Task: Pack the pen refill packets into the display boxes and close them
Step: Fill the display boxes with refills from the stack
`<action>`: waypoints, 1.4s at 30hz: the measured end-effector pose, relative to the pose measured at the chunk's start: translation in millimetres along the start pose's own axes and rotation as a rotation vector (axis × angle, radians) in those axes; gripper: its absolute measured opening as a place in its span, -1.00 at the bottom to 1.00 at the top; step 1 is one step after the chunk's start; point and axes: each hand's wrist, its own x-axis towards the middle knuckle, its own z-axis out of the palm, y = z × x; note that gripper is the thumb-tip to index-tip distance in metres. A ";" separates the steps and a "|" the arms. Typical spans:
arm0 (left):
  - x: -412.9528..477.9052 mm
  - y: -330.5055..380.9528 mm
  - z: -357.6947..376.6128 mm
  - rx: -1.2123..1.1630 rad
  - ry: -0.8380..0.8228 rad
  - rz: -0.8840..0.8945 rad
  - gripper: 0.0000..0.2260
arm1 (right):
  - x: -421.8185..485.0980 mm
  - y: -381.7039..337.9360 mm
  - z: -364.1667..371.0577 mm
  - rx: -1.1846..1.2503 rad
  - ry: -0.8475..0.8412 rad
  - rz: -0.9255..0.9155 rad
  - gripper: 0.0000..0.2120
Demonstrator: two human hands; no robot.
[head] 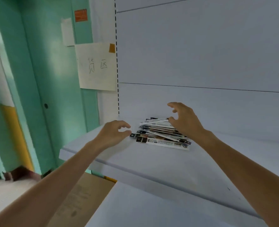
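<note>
Head view: left hand (114, 132) and right hand (185, 120), fingers (171, 104) released, flank packets (158, 134) on shelf (151, 163) near notice (97, 67)

We are looking at a pale grey shelf (151, 164) that is carrying one loose pile of flat packets (160, 136). The pile is lying fanned and uneven between the fingertips of our left hand (114, 133) and those of our right hand (186, 120). Its black-tipped ends are sitting just beside our left thumb, and its top packet is lying right at our right thumb. Below our wrists a second, lower shelf (168, 210) is jutting toward us.
</note>
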 end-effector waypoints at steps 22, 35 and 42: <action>65.2 -37.1 49.7 -0.172 -0.237 0.231 -0.80 | -27.4 33.1 40.7 -0.268 -0.054 0.145 -0.83; 63.7 -40.8 30.8 -0.290 -0.071 0.082 -0.80 | -34.1 10.3 33.3 -0.368 0.231 -0.113 -0.77; 56.5 -46.9 10.5 -0.213 -0.376 0.174 -0.81 | -22.7 5.7 30.2 -0.339 -0.038 -0.042 -0.61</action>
